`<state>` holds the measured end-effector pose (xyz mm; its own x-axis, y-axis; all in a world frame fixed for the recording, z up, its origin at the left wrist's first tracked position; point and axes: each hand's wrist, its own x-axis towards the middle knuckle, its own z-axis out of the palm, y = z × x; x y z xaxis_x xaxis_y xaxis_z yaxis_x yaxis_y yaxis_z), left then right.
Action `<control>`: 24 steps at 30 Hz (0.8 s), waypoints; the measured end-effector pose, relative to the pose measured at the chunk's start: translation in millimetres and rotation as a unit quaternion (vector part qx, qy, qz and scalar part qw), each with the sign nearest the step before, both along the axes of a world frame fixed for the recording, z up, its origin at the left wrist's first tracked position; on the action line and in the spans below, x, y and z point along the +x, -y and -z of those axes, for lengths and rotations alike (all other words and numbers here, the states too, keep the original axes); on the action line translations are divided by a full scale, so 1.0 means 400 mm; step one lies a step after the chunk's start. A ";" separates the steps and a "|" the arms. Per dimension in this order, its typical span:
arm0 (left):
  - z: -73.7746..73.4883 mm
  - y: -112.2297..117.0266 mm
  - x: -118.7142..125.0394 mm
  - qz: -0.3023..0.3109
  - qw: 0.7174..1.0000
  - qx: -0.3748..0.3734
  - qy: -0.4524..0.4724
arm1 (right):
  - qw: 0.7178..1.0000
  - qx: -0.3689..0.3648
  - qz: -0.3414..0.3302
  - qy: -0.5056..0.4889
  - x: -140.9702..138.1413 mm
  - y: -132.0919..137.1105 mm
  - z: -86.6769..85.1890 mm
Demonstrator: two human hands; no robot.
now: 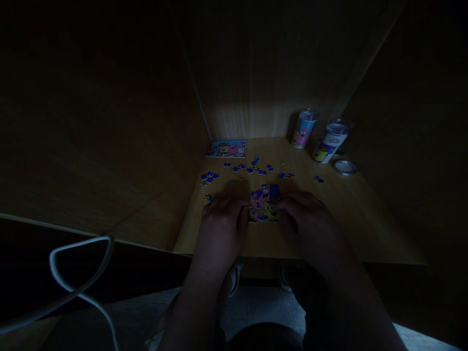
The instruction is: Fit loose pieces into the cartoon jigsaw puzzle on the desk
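Observation:
A partly joined jigsaw puzzle (262, 201) with pink, yellow and blue cartoon figures lies flat on the wooden surface between my hands. My left hand (225, 222) is closed at its left edge, thumb and fingertips against the side. From the right, my right hand (309, 222) has its fingers bent and pinched at the puzzle's right edge, partly over it. Poor light hides the exact fingertip contact. Beyond the puzzle, loose blue-backed jigsaw pieces (250, 170) are scattered, with another cluster of pieces (209, 177) to the left.
A finished-looking cartoon picture strip (226, 148) lies at the back left. Two clear-topped printed canisters (304, 129) (330, 142) stand at the back right, beside a round metal lid (345, 167). Wooden panels enclose the surface (369, 224). A white cable (75, 292) loops at lower left.

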<state>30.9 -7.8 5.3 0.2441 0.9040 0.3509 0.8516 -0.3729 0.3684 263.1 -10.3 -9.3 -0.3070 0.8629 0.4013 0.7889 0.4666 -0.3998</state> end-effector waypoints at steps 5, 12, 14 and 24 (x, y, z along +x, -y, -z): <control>-0.003 0.001 0.002 -0.002 1.000 -0.005 0.001 | 1.000 0.000 -0.003 -0.003 0.001 -0.001 0.003; -0.003 0.001 0.002 -0.004 1.000 0.000 -0.003 | 1.000 -0.005 -0.001 -0.003 0.001 -0.001 0.001; -0.001 0.001 0.001 -0.001 1.000 0.001 -0.004 | 1.000 -0.004 -0.002 -0.001 0.001 -0.001 0.002; -0.001 0.001 0.000 0.000 1.000 0.002 0.000 | 1.000 0.000 -0.004 -0.008 0.001 -0.001 0.001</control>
